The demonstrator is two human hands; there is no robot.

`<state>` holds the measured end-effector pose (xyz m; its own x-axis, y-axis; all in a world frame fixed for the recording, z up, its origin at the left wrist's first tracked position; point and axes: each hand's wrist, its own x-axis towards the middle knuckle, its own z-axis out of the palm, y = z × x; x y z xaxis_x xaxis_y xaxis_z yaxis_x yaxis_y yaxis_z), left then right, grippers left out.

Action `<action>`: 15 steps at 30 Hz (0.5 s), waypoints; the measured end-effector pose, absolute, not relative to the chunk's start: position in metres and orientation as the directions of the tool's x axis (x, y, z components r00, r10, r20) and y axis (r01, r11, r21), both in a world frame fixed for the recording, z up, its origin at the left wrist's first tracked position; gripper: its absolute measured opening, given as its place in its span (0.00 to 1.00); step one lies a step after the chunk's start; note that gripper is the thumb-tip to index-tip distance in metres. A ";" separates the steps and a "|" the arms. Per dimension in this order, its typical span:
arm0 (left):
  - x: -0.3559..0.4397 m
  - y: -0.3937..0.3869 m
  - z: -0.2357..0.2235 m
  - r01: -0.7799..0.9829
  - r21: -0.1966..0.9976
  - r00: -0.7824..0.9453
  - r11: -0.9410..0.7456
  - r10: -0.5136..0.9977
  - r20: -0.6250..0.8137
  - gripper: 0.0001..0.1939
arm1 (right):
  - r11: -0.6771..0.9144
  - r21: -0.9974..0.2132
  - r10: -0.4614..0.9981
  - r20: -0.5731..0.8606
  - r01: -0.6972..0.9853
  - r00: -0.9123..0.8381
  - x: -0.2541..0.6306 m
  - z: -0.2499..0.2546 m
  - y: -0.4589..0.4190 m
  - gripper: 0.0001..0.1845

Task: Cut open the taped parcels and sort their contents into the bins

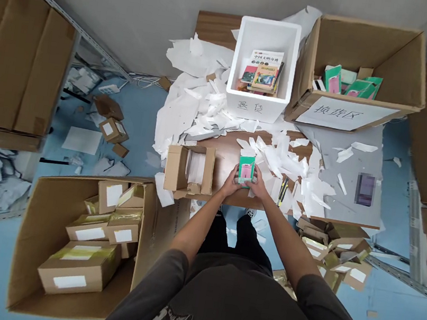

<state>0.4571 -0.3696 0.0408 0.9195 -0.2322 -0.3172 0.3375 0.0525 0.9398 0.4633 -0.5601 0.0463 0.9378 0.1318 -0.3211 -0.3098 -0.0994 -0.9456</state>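
Observation:
Between my two hands is a small green box with a pink panel (246, 169), held upright over the table's front part. My left hand (231, 182) grips its left side, and my right hand (258, 184) grips its right side. To the left of my hands an opened cardboard box (178, 168) lies on the table with white paper inside. Just right of my right hand is a yellow and black cutter (283, 191) among torn white paper (272, 155).
A white foam bin (256, 107) with books stands at the back, beside a large carton (376, 34) holding similar green boxes. At lower left a big carton (20, 259) contains taped parcels (77, 268). More cardboard boxes (346, 260) lie below the table at right.

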 end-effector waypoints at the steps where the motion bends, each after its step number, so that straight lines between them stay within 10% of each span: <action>1: 0.458 -0.369 0.046 0.337 0.939 0.919 0.068 -0.240 -0.312 0.65 | -0.104 -0.945 0.122 -0.321 -0.309 0.939 0.464 0.051 -0.559 0.61; 15: 0.525 -0.338 0.205 0.099 0.992 0.951 0.077 -0.300 -0.071 0.65 | -0.145 -0.989 0.093 -0.041 -0.027 0.995 0.522 0.231 -0.539 0.54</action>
